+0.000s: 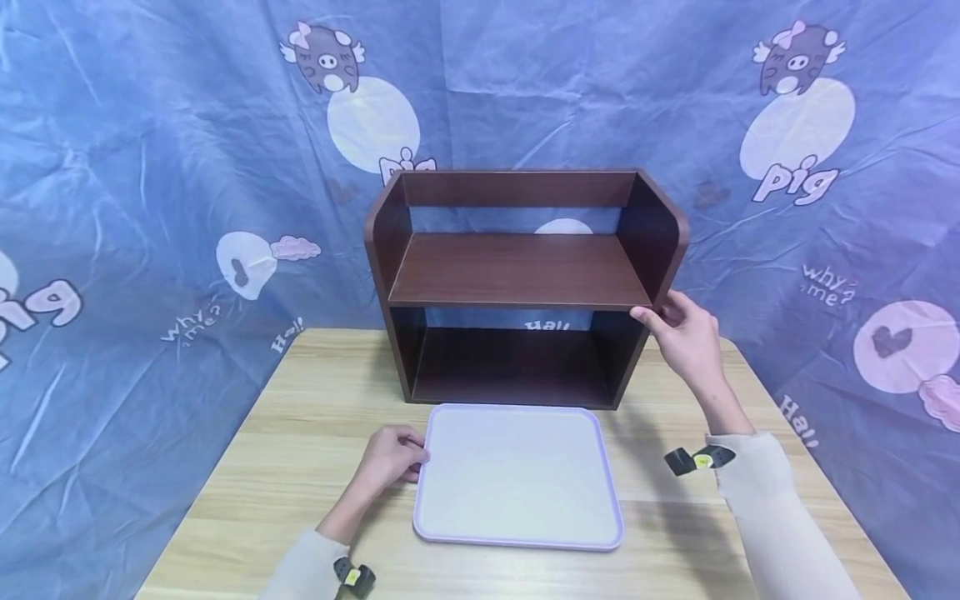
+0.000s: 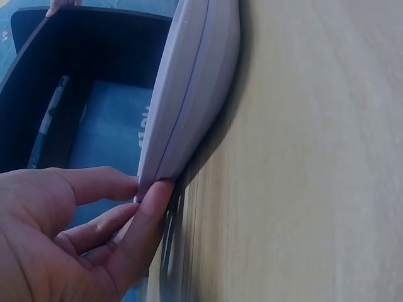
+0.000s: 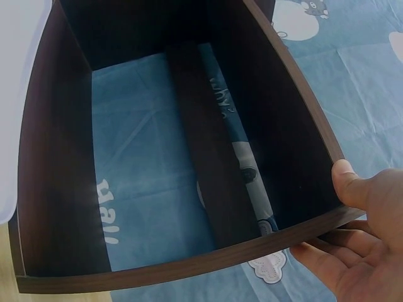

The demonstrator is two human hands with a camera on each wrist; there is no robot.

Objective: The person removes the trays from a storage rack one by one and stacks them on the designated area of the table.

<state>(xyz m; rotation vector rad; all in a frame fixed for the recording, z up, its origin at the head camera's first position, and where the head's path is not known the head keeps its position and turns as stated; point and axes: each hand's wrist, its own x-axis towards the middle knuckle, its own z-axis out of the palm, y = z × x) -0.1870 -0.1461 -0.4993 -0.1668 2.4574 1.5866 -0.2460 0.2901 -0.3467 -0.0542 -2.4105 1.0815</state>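
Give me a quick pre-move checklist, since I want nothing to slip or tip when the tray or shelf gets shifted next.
1. Left hand has a hold on the tray: ok, thumb and fingers pinch its left rim.
2. Right hand steadies the shelf unit: ok, it grips the right side panel at the middle shelf.
3. Tray flat on the table: ok in the head view.
4. Tray free of load: ok, nothing lies on it.
5. Lower compartment free: ok, nothing seen inside.
6. Tray fits the opening: cannot tell.
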